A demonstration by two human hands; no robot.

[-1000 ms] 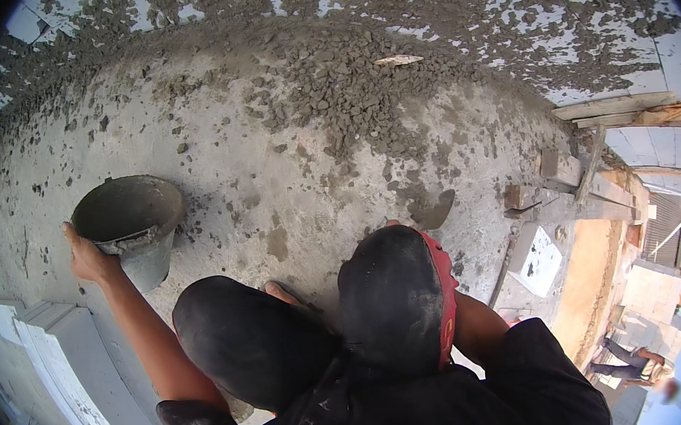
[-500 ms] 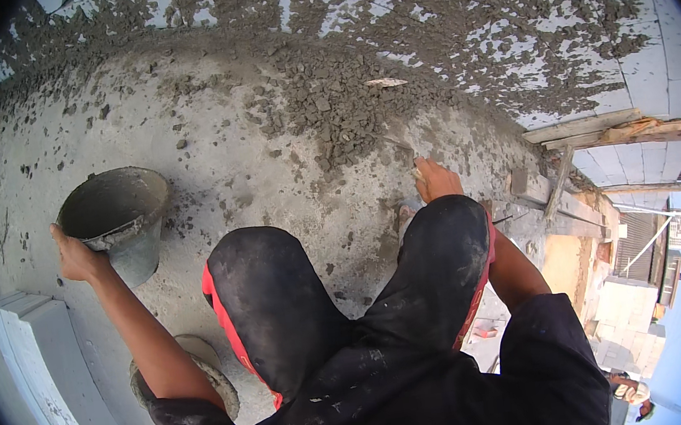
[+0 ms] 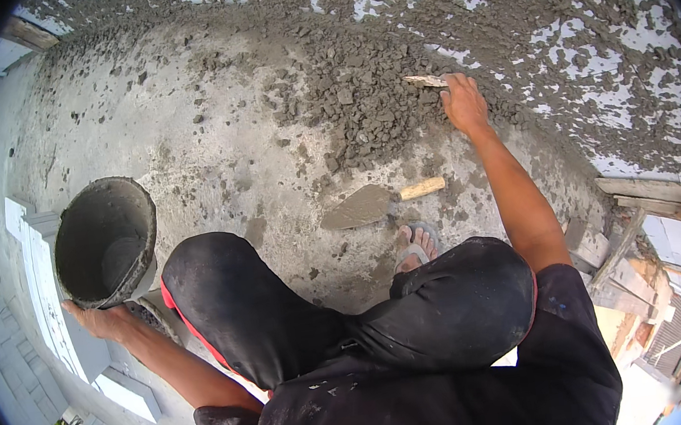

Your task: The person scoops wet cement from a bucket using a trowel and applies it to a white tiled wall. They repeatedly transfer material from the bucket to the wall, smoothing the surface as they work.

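My left hand (image 3: 99, 319) grips the near rim of a grey mortar-crusted bucket (image 3: 144, 235), which tilts with its mouth showing and a little residue inside. Stretched forward, my right hand (image 3: 465, 104) has its fingers closed on the end of a small splintered piece of wood (image 3: 423, 81). That piece lies over a heap of crumbly wet mortar (image 3: 361, 97) at the wall's foot. A trowel (image 3: 361, 207), its blade coated in mortar and its handle of pale wood, rests on the floor between the heap and my sandalled foot.
Mortar is splattered over the white block wall (image 3: 596, 99) ahead. Behind the held bucket, a second container (image 3: 169, 316) is partly hidden. White blocks (image 3: 63, 286) stand at the left. Wooden boards (image 3: 649, 191) lean at the right. Mortar crumbs dot the concrete floor (image 3: 209, 160).
My right hand has let go of the trowel, now lying on the floor, and reached forward to the piece of wood. My left hand has tipped the bucket and drawn it slightly nearer.
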